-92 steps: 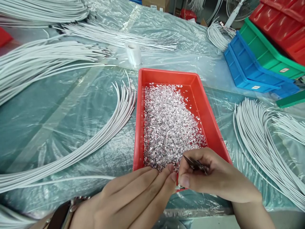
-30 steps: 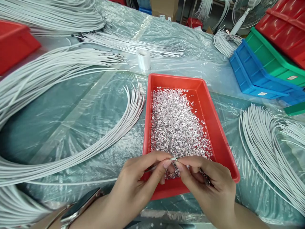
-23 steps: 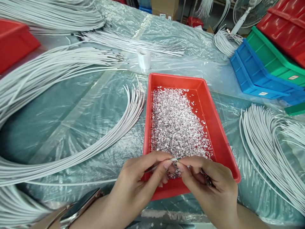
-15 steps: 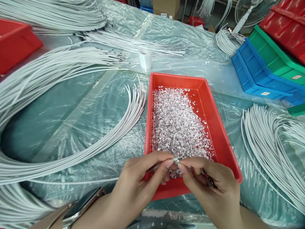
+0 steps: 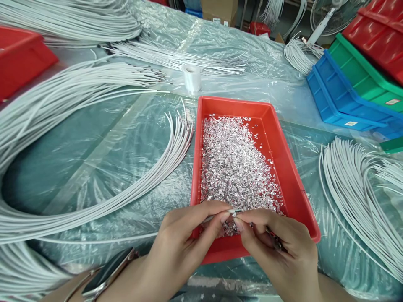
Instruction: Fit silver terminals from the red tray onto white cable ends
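Observation:
My left hand [image 5: 182, 239] is closed in a pinch on a white cable [image 5: 103, 240], close to its end. The cable runs out to the left from under that hand. Thumb and forefinger of my right hand [image 5: 283, 247] pinch a bit of silvery foil [image 5: 234, 214] at the cable tip, right against the left fingertips. A small dark metal tool [image 5: 275, 240] is tucked in the right palm; its kind is mostly hidden. Both hands are over the near end of a red tray [image 5: 289, 167], which holds a heap of foil scraps [image 5: 236, 159].
Bundles of white cables lie left [image 5: 151, 178], at the back [image 5: 182, 58] and right [image 5: 352, 180]. Behind the tray stands a roll of clear film [image 5: 192, 79]. Stacked blue bins [image 5: 343, 92] rise at the right, with a red bin [image 5: 25, 58] at the left.
Both hands keep their pinch at the cable tip, with only a tiny shift of the fingers. The tray and the cable bundles stay in place.

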Available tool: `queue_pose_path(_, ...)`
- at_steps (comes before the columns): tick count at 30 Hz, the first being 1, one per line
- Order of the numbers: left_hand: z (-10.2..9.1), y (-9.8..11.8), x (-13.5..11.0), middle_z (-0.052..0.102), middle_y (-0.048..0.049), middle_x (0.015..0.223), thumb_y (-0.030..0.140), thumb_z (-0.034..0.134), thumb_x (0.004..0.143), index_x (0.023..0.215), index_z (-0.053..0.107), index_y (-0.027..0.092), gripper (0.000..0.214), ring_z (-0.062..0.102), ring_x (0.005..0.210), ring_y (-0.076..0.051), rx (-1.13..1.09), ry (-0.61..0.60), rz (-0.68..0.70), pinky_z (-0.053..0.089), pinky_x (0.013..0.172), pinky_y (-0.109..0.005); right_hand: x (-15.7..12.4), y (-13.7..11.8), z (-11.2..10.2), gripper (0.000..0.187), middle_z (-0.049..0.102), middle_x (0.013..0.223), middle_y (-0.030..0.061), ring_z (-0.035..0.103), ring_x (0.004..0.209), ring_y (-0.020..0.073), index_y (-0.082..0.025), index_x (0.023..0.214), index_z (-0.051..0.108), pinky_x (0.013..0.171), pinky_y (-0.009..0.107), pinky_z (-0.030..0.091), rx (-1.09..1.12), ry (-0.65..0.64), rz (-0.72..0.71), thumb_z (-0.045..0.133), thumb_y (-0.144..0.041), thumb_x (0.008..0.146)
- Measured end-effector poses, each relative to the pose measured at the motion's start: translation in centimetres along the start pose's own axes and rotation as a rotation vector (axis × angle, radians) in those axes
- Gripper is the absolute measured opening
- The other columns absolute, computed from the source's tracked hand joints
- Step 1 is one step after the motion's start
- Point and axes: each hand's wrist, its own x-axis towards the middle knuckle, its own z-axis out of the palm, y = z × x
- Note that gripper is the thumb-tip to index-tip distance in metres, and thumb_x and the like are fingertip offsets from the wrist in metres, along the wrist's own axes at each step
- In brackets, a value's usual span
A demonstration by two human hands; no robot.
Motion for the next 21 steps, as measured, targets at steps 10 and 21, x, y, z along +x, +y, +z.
queue_pose_path(10,0.0,-0.7,0.9,0.071,0.0031,0.079,0.015,0.055,0.089,0.092,0.065,0.021,0.012,0.066,0.066,-0.009,-0.051,-0.014,-0.061,0.051,0.062,-0.015,0.0,-0.2,-0.3,0.015,0.051,0.049,-0.0078,0.036,0.035,0.006,-0.023,0.077,0.065,0.033,0.019,0.03,0.002,-0.031,0.024,0.059,-0.009,0.078)
queue_pose_path(21,-0.4,0.5,2.4,0.064,-0.0012,0.066,0.031,0.044,0.094,0.08,0.06,0.016,0.026,0.059,0.05,-0.01,-0.482,-0.17,-0.306,0.05,0.051,-0.02,2.7,3.8,-2.1,0.012,0.035,0.055,-0.0064,0.029,0.046,0.0085,-0.018,0.085,0.068,0.041,0.021,0.028,-0.094,0.065,0.209,0.058,-0.025,0.085)
